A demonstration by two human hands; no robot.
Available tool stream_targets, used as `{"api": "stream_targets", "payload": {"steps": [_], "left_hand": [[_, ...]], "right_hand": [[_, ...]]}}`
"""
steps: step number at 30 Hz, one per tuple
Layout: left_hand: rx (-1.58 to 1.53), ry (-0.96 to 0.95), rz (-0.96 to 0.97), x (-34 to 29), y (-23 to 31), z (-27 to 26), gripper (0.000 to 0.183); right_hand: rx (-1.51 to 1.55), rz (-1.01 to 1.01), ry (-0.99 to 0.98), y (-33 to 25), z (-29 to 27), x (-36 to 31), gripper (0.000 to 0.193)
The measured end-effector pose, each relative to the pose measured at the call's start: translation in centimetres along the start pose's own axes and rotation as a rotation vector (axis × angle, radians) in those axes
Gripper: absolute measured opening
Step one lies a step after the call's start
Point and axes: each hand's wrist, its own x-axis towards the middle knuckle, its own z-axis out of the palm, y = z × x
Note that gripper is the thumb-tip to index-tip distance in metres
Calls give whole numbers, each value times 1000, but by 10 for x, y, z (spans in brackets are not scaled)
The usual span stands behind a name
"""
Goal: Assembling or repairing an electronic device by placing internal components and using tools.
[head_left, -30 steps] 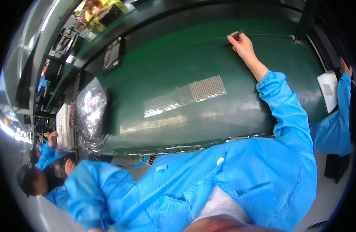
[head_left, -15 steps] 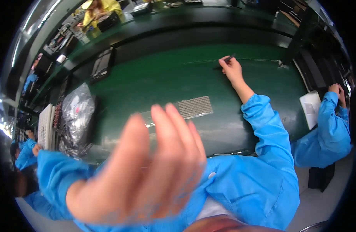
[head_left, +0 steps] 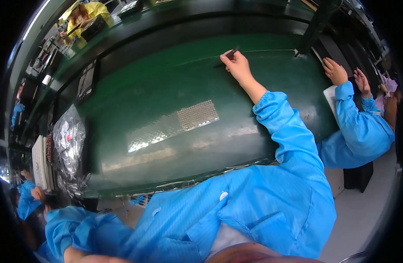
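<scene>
My right hand (head_left: 238, 68) is over the far middle of the green work table (head_left: 135, 96), its fingers pinched round a slim black pen-like tool (head_left: 232, 53). Nearer to me lies a clear sheet (head_left: 153, 131) whose right part carries a dense grid of small beige-grey pieces (head_left: 198, 115). Neither hand touches the sheet. Only a strip of my left hand (head_left: 98, 259) shows at the lower edge, and its fingers are cut off from view.
At the left, a clear plastic bag (head_left: 69, 140) lies beside a stack of white keyboards (head_left: 38, 162). A black frame-like part (head_left: 86, 79) lies beyond. On the right, a co-worker's hands (head_left: 336, 72) are near a white panel (head_left: 331, 101). A metal post (head_left: 315, 30) rises at the far right.
My left hand has dropped from in front of the camera to the lower left edge, uncovering the sheet. My right hand still grips the black tool. The co-worker's hand has reached forward.
</scene>
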Motion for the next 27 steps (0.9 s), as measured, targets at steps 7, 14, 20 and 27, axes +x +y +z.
{"api": "stream_targets", "payload": {"steps": [7,14,20,27], "left_hand": [[-650,148,-558,-89,64,-56,19],[-1422,-672,-750,-117,207,-46,23],[-1476,-676,-840,-109,236,-23,27],[-1591,-671,-999,-125,249,-16,27]], "right_hand": [[-91,21,35,-4,-14,-1,23],[21,-26,-7,-1,-7,6,23],[11,-2,-52,-8,0,0,19],[56,8,-44,-11,-8,-5,16]]}}
